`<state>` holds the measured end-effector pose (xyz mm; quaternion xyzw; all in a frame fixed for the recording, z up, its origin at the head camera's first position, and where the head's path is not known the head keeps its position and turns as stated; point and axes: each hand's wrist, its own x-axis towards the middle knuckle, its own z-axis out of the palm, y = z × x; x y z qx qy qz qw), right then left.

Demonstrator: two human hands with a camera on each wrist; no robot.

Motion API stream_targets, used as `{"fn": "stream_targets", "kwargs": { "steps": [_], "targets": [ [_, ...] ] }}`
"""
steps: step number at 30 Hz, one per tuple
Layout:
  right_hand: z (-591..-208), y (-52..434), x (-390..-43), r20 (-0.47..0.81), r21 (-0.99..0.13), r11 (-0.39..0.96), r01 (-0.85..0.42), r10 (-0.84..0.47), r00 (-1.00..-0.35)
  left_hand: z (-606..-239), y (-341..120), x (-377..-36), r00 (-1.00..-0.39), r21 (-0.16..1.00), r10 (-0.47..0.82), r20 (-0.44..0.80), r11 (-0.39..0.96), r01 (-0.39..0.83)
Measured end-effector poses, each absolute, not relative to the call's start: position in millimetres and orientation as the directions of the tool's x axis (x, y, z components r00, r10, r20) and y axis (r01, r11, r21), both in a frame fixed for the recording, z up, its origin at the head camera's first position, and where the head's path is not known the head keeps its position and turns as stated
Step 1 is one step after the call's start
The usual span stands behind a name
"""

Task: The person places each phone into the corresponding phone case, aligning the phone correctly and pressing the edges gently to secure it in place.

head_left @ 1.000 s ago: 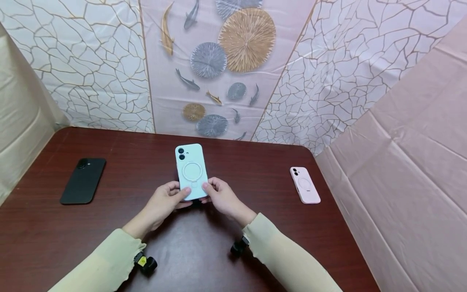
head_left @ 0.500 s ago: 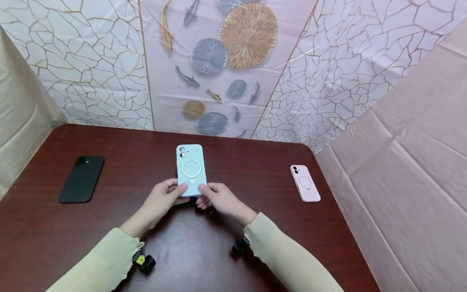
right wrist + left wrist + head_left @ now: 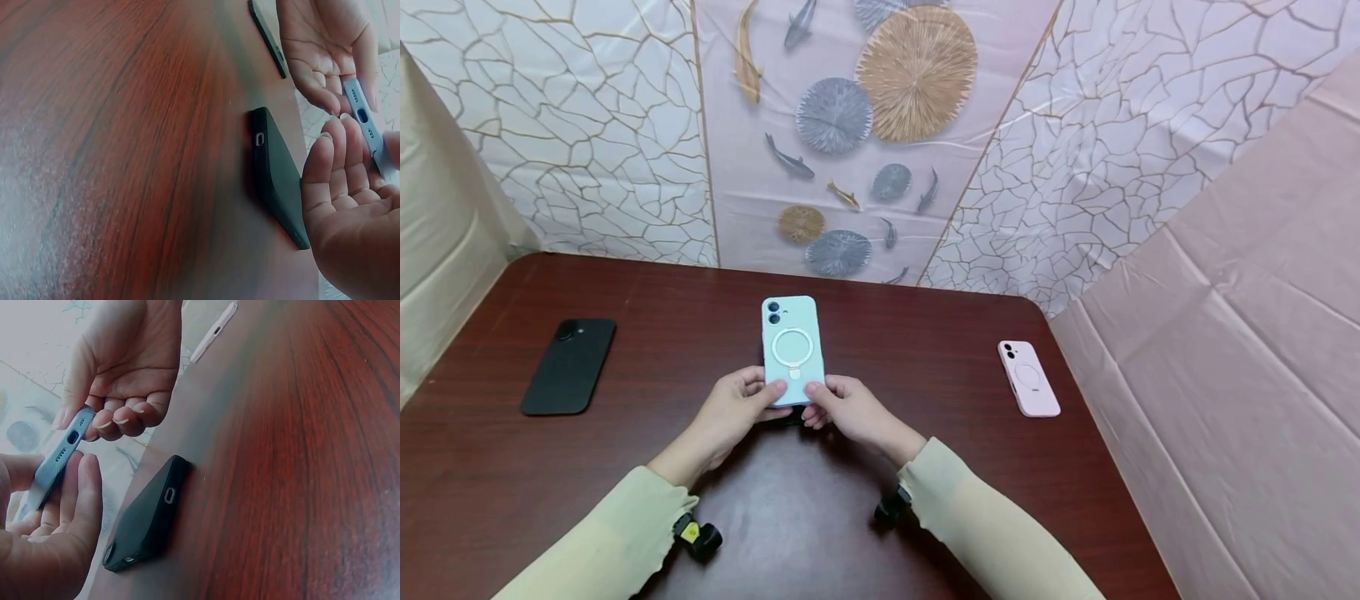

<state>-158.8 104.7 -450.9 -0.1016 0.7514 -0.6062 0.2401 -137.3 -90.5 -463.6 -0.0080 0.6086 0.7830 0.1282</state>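
Note:
A light blue phone in a case point(image 3: 793, 383) with a raised ring on its back is held in both hands above the middle of the table. My left hand point(image 3: 730, 417) grips its lower left corner, thumb on the back and fingers underneath. My right hand point(image 3: 857, 412) pinches the lower right corner the same way. In the wrist views the port opening and speaker holes show on its bottom edge point(image 3: 70, 439). Below it a black phone point(image 3: 153, 515) lies on the table, almost hidden in the head view and plain in the right wrist view too.
Another black phone point(image 3: 568, 367) lies at the left of the dark red wooden table point(image 3: 775, 517). Near the right edge lies a pink phone point(image 3: 1028, 379) with a ring on its back. Patterned cloth point(image 3: 625, 167) hangs close behind the table, and plain cloth point(image 3: 1240, 350) at the right.
The light blue phone has tilted a little, its lower end shifting slightly up and left, with both hands still on it. The phones on the table have stayed put.

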Motion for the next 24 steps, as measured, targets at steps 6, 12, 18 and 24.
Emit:
{"fn": "stream_targets", "kwargs": {
  "steps": [6,12,18,24],
  "targets": [
    [-451,110,-162,-0.258,-0.963,0.181,0.199,-0.414,-0.873,-465,-92,-136,-0.968,0.979,0.221,-0.115,-0.142,-0.149],
    [-449,118,-169,-0.228,-0.974,0.079,0.214,-0.336,-0.914,-468,-88,-132,-0.944,0.988,0.315,-0.095,-0.083,-0.127],
    [-443,120,-167,-0.221,-0.975,0.045,0.219,-0.351,-0.91,-465,-87,-132,-0.934,0.987,0.341,-0.104,-0.082,-0.14],
    [-444,118,-166,-0.208,-0.977,0.03,0.212,-0.361,-0.909,-462,-89,-134,-0.952,0.991,0.288,-0.103,-0.053,-0.124]
  ]
}}
